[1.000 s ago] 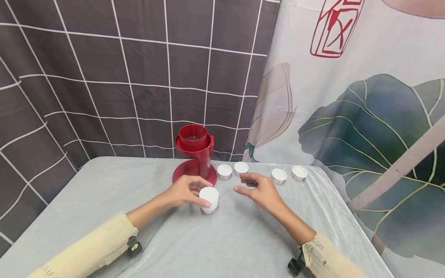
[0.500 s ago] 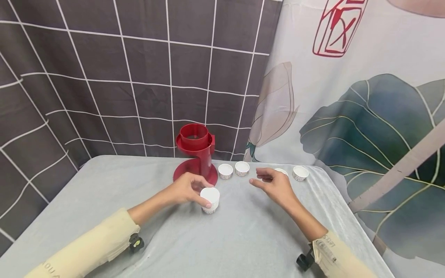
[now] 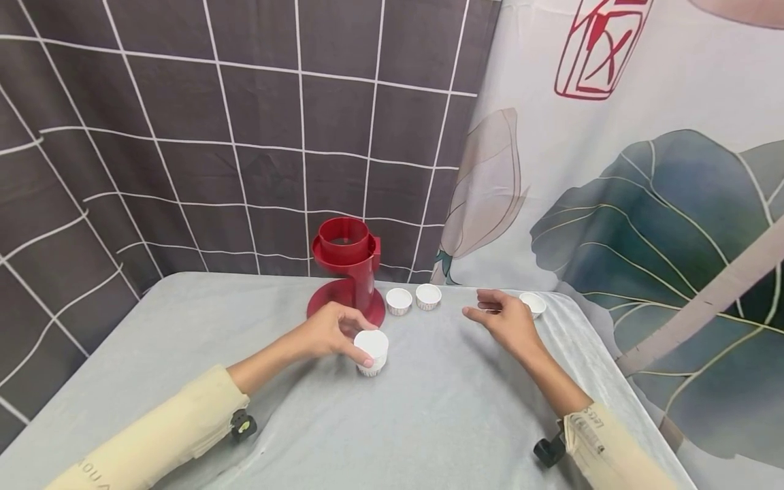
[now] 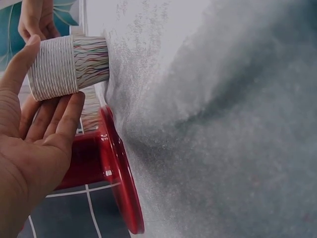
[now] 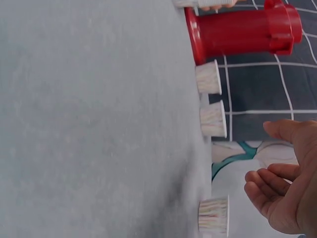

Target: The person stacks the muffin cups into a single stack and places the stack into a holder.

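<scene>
My left hand (image 3: 331,332) holds a stack of white paper baking cups (image 3: 371,346), base down at the table. In the left wrist view the thumb lies on one side of the stack (image 4: 54,69) and the fingers on the other. Its cups have pleated sides with coloured streaks. My right hand (image 3: 508,323) hovers at the right, fingers loosely bent and nothing in them. It mostly hides one single cup; another cup (image 3: 535,303) shows just behind it. In the right wrist view a cup (image 5: 214,217) stands apart, below that hand's fingers.
A red dispenser (image 3: 361,272) with a round base and a ring-shaped top stands at the back, just beyond my left hand. Two single baking cups (image 3: 399,301) sit to its right. Hanging cloths (image 3: 263,163) rise behind the cloth-covered table (image 3: 184,320).
My right hand has moved right, away from the left hand, and now covers most of one cup. The left hand stays on the stack, nearly still. The view has shifted slightly.
</scene>
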`<state>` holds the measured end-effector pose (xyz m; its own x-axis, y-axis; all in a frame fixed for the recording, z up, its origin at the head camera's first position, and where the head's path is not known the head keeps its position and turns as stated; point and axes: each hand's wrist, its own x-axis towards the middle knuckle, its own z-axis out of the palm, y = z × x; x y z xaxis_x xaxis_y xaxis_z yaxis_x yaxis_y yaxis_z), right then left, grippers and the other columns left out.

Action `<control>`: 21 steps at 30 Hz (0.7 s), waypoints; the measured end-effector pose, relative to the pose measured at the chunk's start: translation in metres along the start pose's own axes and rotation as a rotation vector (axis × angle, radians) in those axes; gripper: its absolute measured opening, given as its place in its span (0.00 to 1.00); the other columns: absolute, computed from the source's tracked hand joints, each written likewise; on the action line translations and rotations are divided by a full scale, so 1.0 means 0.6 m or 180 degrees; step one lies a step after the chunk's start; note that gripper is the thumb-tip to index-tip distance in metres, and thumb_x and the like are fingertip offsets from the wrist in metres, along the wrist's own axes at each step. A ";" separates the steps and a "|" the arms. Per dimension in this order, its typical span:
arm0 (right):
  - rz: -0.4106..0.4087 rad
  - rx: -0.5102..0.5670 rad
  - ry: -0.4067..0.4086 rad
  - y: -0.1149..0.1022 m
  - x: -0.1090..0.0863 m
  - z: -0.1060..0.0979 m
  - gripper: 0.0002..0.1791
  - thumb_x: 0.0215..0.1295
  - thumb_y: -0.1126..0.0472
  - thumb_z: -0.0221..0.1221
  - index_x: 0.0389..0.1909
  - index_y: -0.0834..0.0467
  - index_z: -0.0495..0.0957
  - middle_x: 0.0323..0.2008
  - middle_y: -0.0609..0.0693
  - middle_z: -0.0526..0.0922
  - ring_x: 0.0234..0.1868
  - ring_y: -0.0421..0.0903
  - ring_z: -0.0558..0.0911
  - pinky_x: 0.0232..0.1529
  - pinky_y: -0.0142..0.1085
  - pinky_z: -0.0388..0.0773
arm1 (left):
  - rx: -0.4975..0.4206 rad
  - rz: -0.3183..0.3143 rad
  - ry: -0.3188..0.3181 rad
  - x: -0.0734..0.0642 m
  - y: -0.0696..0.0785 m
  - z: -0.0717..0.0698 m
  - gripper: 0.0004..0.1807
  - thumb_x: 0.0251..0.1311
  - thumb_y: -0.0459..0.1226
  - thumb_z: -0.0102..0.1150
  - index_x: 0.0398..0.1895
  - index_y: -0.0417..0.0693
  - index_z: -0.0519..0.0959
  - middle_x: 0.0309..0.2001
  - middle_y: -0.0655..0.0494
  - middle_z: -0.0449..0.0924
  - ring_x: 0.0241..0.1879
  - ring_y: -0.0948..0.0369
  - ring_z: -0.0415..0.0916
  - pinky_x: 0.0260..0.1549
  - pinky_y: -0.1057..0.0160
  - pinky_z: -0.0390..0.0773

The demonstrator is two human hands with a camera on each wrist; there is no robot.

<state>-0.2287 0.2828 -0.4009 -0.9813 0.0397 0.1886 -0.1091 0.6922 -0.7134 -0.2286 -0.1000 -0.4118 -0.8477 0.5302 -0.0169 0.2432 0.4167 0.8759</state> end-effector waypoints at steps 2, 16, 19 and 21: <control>0.0023 0.0001 0.0022 0.004 0.003 -0.003 0.32 0.71 0.51 0.75 0.69 0.65 0.85 0.60 0.66 0.92 0.61 0.62 0.92 0.58 0.38 0.88 | -0.0008 0.0010 -0.0003 0.000 0.001 0.000 0.24 0.53 0.39 0.90 0.55 0.46 0.94 0.52 0.50 0.96 0.52 0.54 0.93 0.53 0.58 0.92; 0.0115 -0.0337 0.0158 0.031 0.017 -0.028 0.38 0.71 0.51 0.74 0.73 0.70 0.79 0.63 0.71 0.89 0.66 0.69 0.87 0.71 0.61 0.82 | -0.0056 0.0071 0.0004 0.002 -0.001 0.000 0.23 0.53 0.37 0.90 0.53 0.44 0.94 0.53 0.48 0.96 0.51 0.54 0.94 0.55 0.58 0.92; 0.0154 -0.0425 0.0119 0.034 0.017 -0.032 0.39 0.71 0.50 0.74 0.74 0.71 0.78 0.64 0.72 0.87 0.67 0.69 0.86 0.71 0.62 0.81 | -0.0072 0.0075 -0.0003 0.002 -0.002 0.000 0.23 0.53 0.36 0.89 0.53 0.43 0.94 0.53 0.48 0.96 0.51 0.54 0.95 0.55 0.59 0.91; 0.0159 -0.0507 0.0102 0.036 0.018 -0.035 0.39 0.71 0.51 0.74 0.74 0.72 0.77 0.65 0.74 0.86 0.67 0.71 0.85 0.72 0.63 0.80 | -0.0070 0.0079 0.0001 0.002 -0.002 0.000 0.23 0.53 0.36 0.89 0.53 0.43 0.94 0.53 0.48 0.96 0.51 0.54 0.95 0.54 0.60 0.91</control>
<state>-0.2382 0.3133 -0.4004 -0.9790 0.0982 0.1788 -0.0312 0.7941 -0.6069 -0.2297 -0.0998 -0.4132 -0.8417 0.5398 0.0052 0.2537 0.3870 0.8865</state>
